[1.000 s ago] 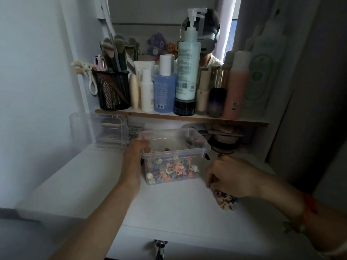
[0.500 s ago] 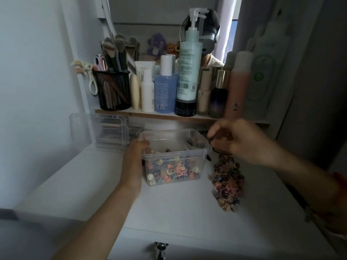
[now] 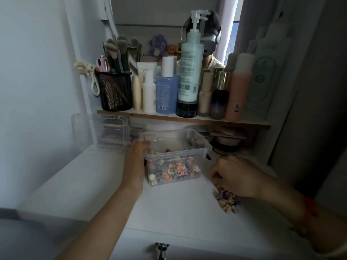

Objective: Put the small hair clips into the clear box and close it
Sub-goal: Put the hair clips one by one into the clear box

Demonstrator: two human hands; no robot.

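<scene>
The clear box [image 3: 199,141] stands open on the white table top, partly filled with small coloured hair clips [image 3: 172,169]. My left hand [image 3: 136,162] grips the box's left rim and wall. A pile of loose small hair clips [image 3: 228,200] lies on the table to the right of the box. My right hand [image 3: 236,175] is down on that pile with its fingers curled over the clips, hiding most of them. No lid for the box is visible.
A wooden shelf [image 3: 184,119] just above and behind the box carries bottles and a black mesh brush holder [image 3: 115,91]. A clear organiser [image 3: 105,132] stands at the back left. Dark round items [image 3: 227,143] sit under the shelf at right.
My right hand was on the pile, rose to the box's right rim, and has come back down onto the pile. My left hand has stayed on the box.
</scene>
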